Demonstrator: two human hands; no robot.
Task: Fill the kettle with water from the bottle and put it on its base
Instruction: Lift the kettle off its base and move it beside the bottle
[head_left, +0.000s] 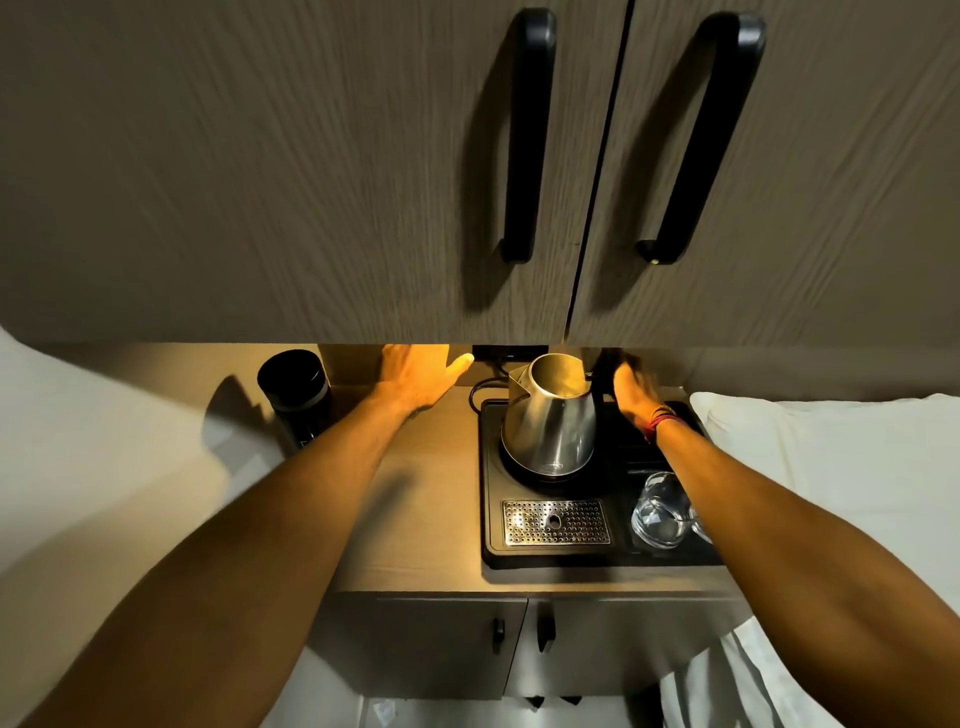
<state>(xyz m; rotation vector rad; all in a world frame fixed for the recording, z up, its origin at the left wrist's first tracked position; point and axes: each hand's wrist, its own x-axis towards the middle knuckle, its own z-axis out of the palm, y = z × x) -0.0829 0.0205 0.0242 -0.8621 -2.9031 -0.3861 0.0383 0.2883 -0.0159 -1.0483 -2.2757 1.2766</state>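
Head view: right hand (631, 395) fingers wrap the kettle (550, 415) handle; left hand (421, 376) open, fingers spread, left of it.

Dim overall, lit warm yellow from under the upper cabinet (311, 182), brightest on the left hand (421, 379) and inside the kettle (550, 415). Hard shadows thrown toward the viewer from the forearms and the black canister (296, 389). Glare on the perforated drip grate (556, 522). Motion-smeared cabinet grain; strong wide-angle bending at edges.
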